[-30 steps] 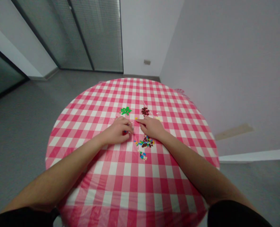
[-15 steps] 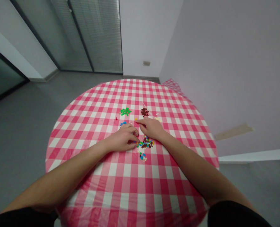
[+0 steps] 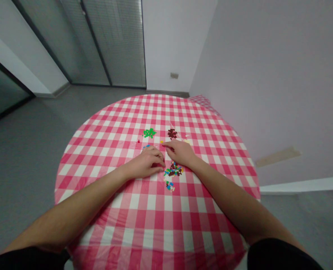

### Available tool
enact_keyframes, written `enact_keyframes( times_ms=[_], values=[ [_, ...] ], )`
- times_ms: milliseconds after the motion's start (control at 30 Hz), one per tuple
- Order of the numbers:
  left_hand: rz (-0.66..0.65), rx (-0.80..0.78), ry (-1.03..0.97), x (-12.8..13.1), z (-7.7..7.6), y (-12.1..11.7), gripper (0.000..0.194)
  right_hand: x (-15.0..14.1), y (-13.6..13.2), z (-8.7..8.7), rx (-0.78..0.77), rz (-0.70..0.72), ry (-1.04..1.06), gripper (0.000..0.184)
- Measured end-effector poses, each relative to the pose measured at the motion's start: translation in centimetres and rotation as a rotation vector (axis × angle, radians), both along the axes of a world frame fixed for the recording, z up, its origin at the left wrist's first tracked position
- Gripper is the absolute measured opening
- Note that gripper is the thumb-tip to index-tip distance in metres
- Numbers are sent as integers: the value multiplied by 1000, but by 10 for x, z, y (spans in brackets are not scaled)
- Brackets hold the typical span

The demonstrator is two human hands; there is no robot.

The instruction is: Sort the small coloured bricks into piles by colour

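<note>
Head: left hand (image 3: 147, 163) near angular pieces (image 3: 172, 171) on creased tablecloth (image 3: 154, 218).

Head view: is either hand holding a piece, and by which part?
Cannot tell: left hand beside the mixed pile, right hand by the yellow pieces; anything pinched would be too small to see.

Dim, flat, greyish indoor light, soft shadow beneath the bare left forearm (image 3: 79, 198), wide-angle stretching toward the edges, tiny multicoloured pieces (image 3: 174, 171) slightly blurred
</note>
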State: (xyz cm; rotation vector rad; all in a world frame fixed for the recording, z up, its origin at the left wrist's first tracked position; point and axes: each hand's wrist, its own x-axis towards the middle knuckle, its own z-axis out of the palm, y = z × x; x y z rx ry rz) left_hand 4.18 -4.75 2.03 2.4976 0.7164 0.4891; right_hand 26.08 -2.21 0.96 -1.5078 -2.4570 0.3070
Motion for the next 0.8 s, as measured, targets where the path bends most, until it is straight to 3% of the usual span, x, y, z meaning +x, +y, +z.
enact_keyframes(
  times_ms=[333,600,800],
  values=[
    [-2,-16,-22,4,-2,-1,15,2,1,-3,22,8,50,35],
    [406,-110,-309,-5,-11,12,12,2,1,-1,14,42,463,23],
    [514,-105,-343,-3,-16,13,14,-7,-8,-1,-98,164,524,13]
  ],
)
